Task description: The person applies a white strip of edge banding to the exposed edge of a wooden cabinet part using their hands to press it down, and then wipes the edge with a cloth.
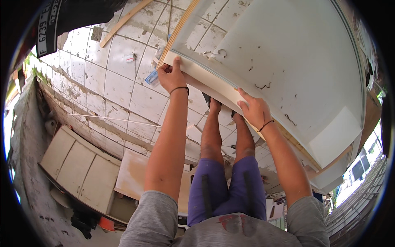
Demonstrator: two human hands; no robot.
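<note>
A long cream-white strip (205, 78) runs along the near edge of a large white cabinet-like piece (296, 57) with a grey metal track. My left hand (172, 77) grips the strip's left end at the corner, thumb on top and fingers curled at its side. Farther right, my right hand (256, 111) holds the same edge, its index finger stretched over the top and the thumb alongside. The other right fingers are partly hidden. Raw wood edging (177, 31) shows along the cabinet's left side.
Stained white floor tiles (119, 88) lie around my feet. A blue-and-clear packet (152, 78) and a wooden batten (125, 22) are on them. Cream cabinet doors (78, 166) stand at lower left; a dark vehicle part with a plate (48, 29) juts in at upper left.
</note>
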